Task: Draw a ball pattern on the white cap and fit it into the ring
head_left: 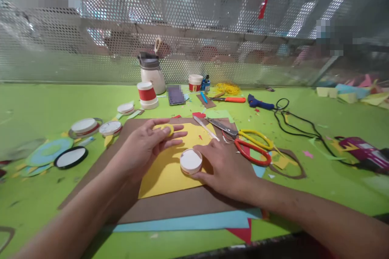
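Note:
My left hand (pixel 152 141) pinches a small rounded yellow piece (pixel 167 130) between thumb and fingers, the other fingers stretched out. My right hand (pixel 226 168) has its thumb and fingers around a small white round lid (pixel 191 161), its flat face up, on a yellow sheet (pixel 161 184). Under that sheet lies a larger brown sheet (pixel 170 210), with a light blue sheet (pixel 182 223) showing at its near edge. Scissors (pixel 223 126) with one yellow and one red handle lie just beyond my right hand, beside a white pen-like stick (pixel 206 128).
White lids (pixel 84 126) and a blue ring (pixel 50 151) lie at left. Farther back stand a jug (pixel 152 75), a red-and-white container (pixel 147 94) and a phone (pixel 176 95). An orange-handled knife (pixel 234 100) and a blue glue gun (pixel 260 102) with a black cord lie right.

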`<state>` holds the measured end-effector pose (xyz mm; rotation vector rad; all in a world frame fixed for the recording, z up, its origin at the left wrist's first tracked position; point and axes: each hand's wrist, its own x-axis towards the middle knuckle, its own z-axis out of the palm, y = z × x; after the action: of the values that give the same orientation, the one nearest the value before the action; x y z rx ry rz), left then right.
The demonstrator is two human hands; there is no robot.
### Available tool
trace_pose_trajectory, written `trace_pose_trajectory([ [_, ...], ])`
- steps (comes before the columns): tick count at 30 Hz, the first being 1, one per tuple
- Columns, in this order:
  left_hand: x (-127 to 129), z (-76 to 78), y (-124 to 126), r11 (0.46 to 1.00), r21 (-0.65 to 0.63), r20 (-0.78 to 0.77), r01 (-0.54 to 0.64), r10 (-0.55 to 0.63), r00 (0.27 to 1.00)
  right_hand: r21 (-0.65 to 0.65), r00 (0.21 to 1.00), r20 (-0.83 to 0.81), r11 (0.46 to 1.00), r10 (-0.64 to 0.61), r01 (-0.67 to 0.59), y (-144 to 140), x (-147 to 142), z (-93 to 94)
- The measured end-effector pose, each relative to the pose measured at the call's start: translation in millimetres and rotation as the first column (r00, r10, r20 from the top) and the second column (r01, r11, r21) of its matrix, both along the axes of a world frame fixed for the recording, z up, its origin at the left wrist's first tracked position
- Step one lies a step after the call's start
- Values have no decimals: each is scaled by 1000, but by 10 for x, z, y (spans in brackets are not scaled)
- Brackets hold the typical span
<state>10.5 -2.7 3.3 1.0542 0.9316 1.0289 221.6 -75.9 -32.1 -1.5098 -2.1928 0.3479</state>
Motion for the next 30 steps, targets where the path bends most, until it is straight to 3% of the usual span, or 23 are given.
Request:
trace_pose_trajectory([
  [5,12,-138,-31,980,-8,-52,198,-198,979,30,989,95,994,-112,109,145,149,-117],
  [8,5,-171,-8,977,-5,-101,213,-213,972,96,983,73,982,-170,162,168,215,-155],
  [11,-17,-161,23,993,41,-146,108,-101,984,188,995,28,978,-98,91,90,170,-130],
  [14,-57,-135,44,995,95,-167,27,-11,986,163,997,71,987,-8,-4,-3,61,-64],
  [18,-85,-127,57,989,89,-235,118,-94,967,55,988,155,998,5,-14,-38,1,-21],
  [24,5,-152,10,948,80,-344,308,-264,901,162,999,-39,987,18,-11,18,182,-98],
  [26,31,-158,-21,932,132,-457,336,-244,856,187,991,-132,982,17,8,57,257,-99],
  [30,41,-172,-66,858,356,-646,370,-60,761,157,971,-233,987,53,-16,120,341,-78],
])
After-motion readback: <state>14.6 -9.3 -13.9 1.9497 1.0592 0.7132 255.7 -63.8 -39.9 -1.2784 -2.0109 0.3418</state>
